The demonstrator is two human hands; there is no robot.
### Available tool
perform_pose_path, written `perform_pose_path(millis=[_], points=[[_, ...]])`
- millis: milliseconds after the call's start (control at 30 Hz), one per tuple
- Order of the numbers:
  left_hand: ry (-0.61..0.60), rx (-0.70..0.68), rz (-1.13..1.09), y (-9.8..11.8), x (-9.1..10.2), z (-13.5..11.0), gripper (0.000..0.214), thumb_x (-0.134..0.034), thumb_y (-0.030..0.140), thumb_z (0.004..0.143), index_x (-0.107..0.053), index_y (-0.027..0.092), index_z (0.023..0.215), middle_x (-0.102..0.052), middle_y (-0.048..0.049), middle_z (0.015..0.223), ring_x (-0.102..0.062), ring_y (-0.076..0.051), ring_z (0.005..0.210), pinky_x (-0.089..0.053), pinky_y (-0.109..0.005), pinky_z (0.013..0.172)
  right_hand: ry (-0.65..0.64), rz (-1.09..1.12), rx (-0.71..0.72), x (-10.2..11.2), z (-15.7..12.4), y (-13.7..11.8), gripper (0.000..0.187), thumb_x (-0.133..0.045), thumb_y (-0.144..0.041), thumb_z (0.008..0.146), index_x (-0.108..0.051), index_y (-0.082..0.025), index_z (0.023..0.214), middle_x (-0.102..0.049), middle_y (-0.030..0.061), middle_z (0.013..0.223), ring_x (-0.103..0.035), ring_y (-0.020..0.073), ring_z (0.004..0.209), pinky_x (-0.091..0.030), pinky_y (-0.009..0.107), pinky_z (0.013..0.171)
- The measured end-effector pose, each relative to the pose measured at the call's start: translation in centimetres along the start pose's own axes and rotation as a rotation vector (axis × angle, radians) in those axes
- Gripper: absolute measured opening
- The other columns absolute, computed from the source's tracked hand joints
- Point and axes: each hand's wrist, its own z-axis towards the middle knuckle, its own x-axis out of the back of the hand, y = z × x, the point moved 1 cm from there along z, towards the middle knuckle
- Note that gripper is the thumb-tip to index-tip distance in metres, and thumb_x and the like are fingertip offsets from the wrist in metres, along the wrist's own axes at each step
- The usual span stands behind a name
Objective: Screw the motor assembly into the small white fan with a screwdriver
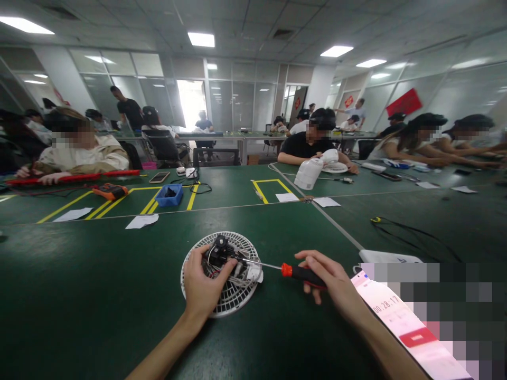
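My left hand (204, 282) is closed on a black motor assembly (218, 250), thumb on the near side and fingers on the far side. The motor sits over a round white fan grille (233, 306) lying on the green table. Wires and a small white part (254, 273) show at its right side. In my right hand (328, 277) is a screwdriver (303, 274) with a black and red handle. Its shaft points left, and the tip reaches the motor beside my left thumb. Whether the tip sits in a screw is too small to tell.
A phone with a lit timer (407, 327) stands at the right, by a white object (390, 257). A black cable (415, 235) lies beyond. Across the table are a blue bin (169, 196), paper sheets (142, 221), a multimeter (110, 191) and a co-worker (303, 145) with white fan parts (309, 173).
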Motion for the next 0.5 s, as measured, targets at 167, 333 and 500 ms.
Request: perform_pose_path(millis=[167, 333, 500], points=[[0.016, -0.009, 0.007, -0.1, -0.1, 0.0, 0.061, -0.073, 0.07, 0.072, -0.061, 0.023, 0.109, -0.067, -0.0062, 0.103, -0.063, -0.028, 0.096, -0.05, -0.046, 0.093, -0.031, -0.029, -0.09, -0.2, 0.3, 0.7, 0.05, -0.06, -0.065, 0.088, -0.065, -0.019, 0.107, -0.067, 0.0004, 0.066, -0.043, 0.0077, 0.037, -0.024, 0.019, 0.034], [0.01, -0.014, -0.001, 0.0, 0.0, 0.0, 0.061, -0.073, 0.069, 0.072, -0.061, 0.022, 0.109, -0.067, -0.0067, 0.102, -0.063, -0.028, 0.096, -0.051, -0.046, 0.091, 0.016, -0.048, 0.035, 0.5, 0.3, 0.4, 0.04, -0.073, -0.054, 0.083, -0.068, -0.021, 0.105, -0.062, -0.0018, 0.071, -0.053, 0.0111, 0.051, -0.039, 0.022, 0.046], [0.015, -0.007, 0.007, 0.0, 0.0, 0.0, 0.061, -0.073, 0.069, 0.072, -0.061, 0.023, 0.11, -0.067, -0.0066, 0.102, -0.063, -0.028, 0.096, -0.051, -0.046, 0.092, 0.076, -0.09, 0.138, 0.6, 0.1, -0.2, 0.036, -0.083, -0.045, 0.074, -0.072, -0.023, 0.099, -0.068, 0.0025, 0.092, -0.066, 0.0219, 0.088, -0.051, 0.03, 0.076]])
